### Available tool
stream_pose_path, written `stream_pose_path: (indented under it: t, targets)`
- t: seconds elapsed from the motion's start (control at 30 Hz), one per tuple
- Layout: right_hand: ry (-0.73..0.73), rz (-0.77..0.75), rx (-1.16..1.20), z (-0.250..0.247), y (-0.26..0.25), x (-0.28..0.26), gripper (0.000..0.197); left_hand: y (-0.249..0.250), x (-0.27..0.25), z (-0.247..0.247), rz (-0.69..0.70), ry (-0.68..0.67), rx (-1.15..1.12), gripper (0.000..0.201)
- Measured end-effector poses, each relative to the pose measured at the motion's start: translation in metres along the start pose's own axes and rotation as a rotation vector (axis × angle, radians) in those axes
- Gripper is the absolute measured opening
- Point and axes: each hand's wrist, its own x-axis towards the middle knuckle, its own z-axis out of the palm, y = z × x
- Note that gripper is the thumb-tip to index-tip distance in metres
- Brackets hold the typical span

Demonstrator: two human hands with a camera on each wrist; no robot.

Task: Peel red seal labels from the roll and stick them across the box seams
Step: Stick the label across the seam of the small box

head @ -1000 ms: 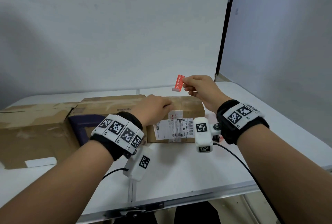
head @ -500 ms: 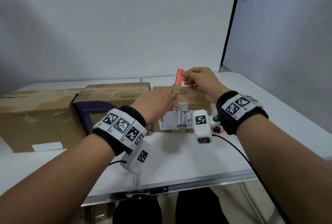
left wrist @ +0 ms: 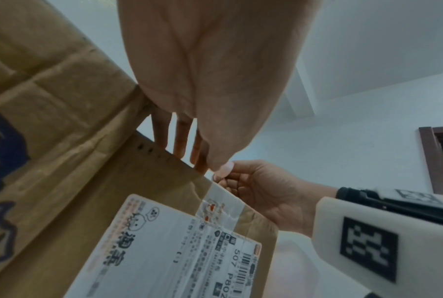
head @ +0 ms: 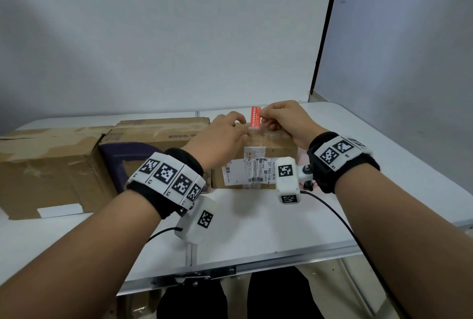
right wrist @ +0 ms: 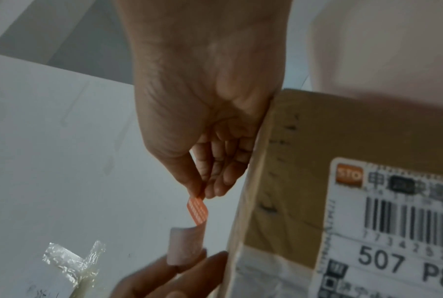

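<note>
Broadly, a white worktop (head: 268, 219) carries three cardboard boxes in a row: a big worn carton (head: 46, 172) at left, a printed one (head: 158, 134) in the middle, and the small parcel box (head: 271, 149) with a shipping label (head: 245, 171) being sealed. Above that parcel's top, the right hand (head: 284, 120) pinches the upper end of a red seal label (head: 255, 116), which hangs upright over the taped seam. The left hand (head: 222, 137) has its fingertips at the label's lower end, apparently pinching it.

The risk, I judge, is the sticky strip curling onto itself or landing crooked, missing the seam, if one end goes down slack.

Only the right wrist view shows the label's pale lower end curled over a left fingertip (right wrist: 182, 260), plus a scrap of clear tape (right wrist: 72, 262) on the worktop. Only the left wrist view shows the parcel's front edge with perforations. No roll is visible.
</note>
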Motion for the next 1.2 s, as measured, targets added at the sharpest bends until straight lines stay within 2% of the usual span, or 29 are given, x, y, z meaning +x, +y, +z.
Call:
stream_pose_path:
  t: [0.13,0.27,0.4,0.53,0.73,1.0,1.2]
  targets:
    - [-0.009,-0.007,0.001,0.000,0.001,-0.002,0.015,-0.003,0.002,0.002,-0.074,0.093,-0.039,0.035]
    - [-0.002,-0.019,-0.006,0.002,0.003,-0.004,0.016,-0.005,-0.002,0.001,-0.111,0.204,-0.156,0.020]
    - [-0.008,-0.022,0.001,0.003,0.002,-0.004,0.017,-0.003,-0.002,0.006,-0.095,0.242,-0.113,0.027]
    - [-0.004,-0.019,-0.005,0.002,0.003,-0.004,0.016,-0.001,0.002,0.012,-0.088,0.283,-0.049,0.022]
    - [-0.005,-0.021,-0.042,0.003,0.005,-0.002,0.012,0.001,0.001,0.013,-0.116,0.310,-0.031,0.031]
    - [0.088,-0.126,-0.266,0.005,0.011,-0.005,0.011,0.001,-0.001,0.018,-0.027,0.353,0.031,0.025]
    - [0.057,-0.170,-0.386,0.005,0.009,-0.007,0.012,0.002,-0.004,0.020,0.021,0.364,0.077,0.024]
